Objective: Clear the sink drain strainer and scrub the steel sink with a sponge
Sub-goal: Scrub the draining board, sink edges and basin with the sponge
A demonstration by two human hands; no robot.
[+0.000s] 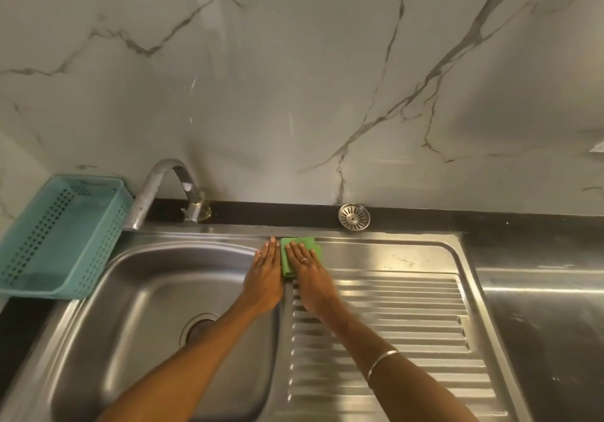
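The right hand (pixel 305 269) is lying flat on a green sponge (pixel 287 258), fingers straight and close together, pressing it against the steel at the far left corner of the ribbed draining board (pixel 392 323). A ring is showing on one finger and a metal bangle (pixel 380 364) is sitting on the right forearm. The left hand (pixel 264 278) is resting palm down just beside the sponge, on the ridge between the basin and the draining board, fingers straight and held together, gripping nothing.

The steel sink (pixel 137 294) is occupying the left half of the unit; its drain opening (pixel 199 327) is standing open in the basin floor, partly hidden by the left forearm. The drain strainer (pixel 354 215) is lying out of the sink, on the dark counter strip (pixel 261 214) behind the draining board, tilted against the foot of the marble-patterned wall (pixel 294 78).

A curved tap (pixel 163 186) is rising from the back left corner. A teal perforated basket (pixel 62 235) is sitting at the sink's left edge.

No brand, label or legible writing is showing on any item.
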